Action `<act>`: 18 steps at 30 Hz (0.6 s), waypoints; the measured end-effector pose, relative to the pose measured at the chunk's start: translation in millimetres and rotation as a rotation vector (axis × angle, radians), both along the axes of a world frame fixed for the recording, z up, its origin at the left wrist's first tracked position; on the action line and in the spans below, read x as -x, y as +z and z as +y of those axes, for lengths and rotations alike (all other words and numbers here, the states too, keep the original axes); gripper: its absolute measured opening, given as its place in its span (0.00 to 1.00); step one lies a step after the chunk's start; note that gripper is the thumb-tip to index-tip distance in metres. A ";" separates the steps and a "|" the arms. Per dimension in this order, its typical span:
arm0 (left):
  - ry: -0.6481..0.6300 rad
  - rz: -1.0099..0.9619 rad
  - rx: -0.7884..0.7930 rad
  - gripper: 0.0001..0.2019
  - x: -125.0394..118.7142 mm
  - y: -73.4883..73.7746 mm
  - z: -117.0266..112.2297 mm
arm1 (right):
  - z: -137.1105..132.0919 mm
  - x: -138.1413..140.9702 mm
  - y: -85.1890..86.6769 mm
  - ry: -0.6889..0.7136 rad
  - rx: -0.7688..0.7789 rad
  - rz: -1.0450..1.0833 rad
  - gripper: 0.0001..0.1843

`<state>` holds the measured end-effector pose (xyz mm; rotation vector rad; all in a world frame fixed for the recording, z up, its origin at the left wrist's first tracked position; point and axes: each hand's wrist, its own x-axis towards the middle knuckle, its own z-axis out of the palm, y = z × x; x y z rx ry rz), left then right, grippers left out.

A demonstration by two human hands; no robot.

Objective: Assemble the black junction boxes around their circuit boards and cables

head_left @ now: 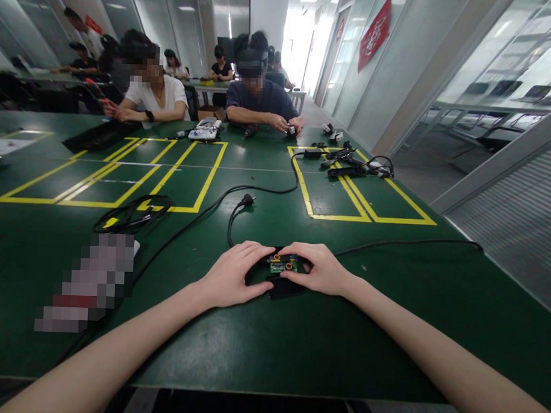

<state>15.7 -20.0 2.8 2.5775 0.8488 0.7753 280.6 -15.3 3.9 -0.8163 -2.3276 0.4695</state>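
Circuit board (277, 268), one, bearing two copper coils (289, 266), sits by a black casing (285, 289) on the counter (184, 354). The right hand (321, 268) curls round it, pinching; the left hand (234, 274) spreads thumb from fingers beside it, grip unclear.

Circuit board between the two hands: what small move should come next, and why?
Probably ease the right hand outward slightly, so the right end of the circuit board shows better. Its thumb and fingers partly hide that end, and how the board meets the black piece on its near side cannot be told. The left hand is at the other side and could likely steady things.
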 end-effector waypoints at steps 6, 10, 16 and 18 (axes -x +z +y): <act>0.006 0.034 0.008 0.32 3.4 -6.3 2.0 | 4.3 0.2 -3.0 0.011 -0.089 0.005 0.11; 0.013 0.047 0.031 0.34 4.3 -6.2 1.9 | 5.4 2.6 -2.9 0.025 -0.091 -0.004 0.10; 0.016 0.060 0.055 0.34 4.6 -6.2 1.8 | 3.9 2.7 1.4 0.052 -0.087 -0.060 0.11; 0.021 0.054 0.066 0.33 4.6 -6.7 1.8 | 3.8 1.2 1.8 0.037 -0.056 -0.094 0.13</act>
